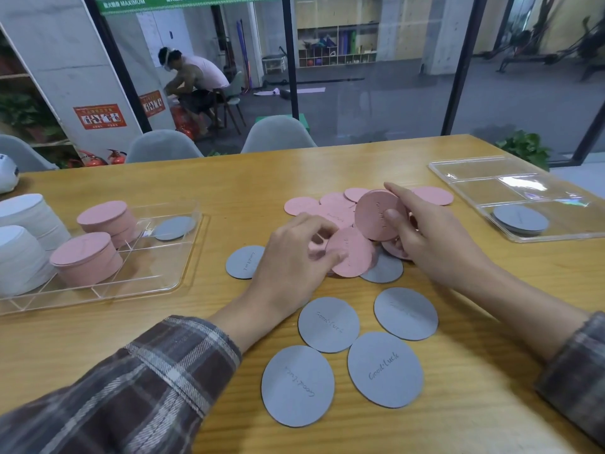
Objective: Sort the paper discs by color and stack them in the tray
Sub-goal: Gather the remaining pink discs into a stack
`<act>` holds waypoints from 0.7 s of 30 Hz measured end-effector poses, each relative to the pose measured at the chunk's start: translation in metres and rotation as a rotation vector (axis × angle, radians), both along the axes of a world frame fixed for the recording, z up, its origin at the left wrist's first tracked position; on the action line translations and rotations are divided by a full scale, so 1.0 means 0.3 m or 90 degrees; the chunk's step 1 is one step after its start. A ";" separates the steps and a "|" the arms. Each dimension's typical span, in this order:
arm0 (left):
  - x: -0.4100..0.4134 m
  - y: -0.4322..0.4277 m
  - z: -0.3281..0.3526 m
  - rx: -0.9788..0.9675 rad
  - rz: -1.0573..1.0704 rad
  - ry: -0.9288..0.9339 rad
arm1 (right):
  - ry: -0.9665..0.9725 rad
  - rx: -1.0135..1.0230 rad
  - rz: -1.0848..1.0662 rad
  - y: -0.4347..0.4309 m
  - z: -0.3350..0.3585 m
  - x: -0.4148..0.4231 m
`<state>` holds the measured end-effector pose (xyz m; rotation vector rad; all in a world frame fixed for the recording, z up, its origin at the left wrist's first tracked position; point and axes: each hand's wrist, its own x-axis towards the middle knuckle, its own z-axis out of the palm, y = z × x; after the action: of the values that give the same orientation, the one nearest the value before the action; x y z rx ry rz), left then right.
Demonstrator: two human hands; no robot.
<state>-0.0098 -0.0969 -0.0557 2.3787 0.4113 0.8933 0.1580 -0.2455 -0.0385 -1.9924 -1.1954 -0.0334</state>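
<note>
Pinching one pink disc (352, 257) w/ L hand (294, 253), R hand (425, 231) gripping tilted pink stack (376, 214) over loose pile (301, 204).

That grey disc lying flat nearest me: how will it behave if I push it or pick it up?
Probably light and thin: the grey disc lies flush on the table, so it should slide, not roll, and resist pinching from above. Likely fairly stiff: the pink stack in the right hand stands tilted without sagging.
</note>
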 end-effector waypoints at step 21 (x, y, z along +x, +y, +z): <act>0.029 -0.008 0.016 -0.361 0.056 -0.138 | 0.192 0.040 0.152 0.032 -0.029 -0.059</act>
<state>-0.0011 -0.0993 -0.0510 1.7414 0.5942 0.9159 0.1403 -0.2359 -0.0472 -1.7159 -1.2070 0.3348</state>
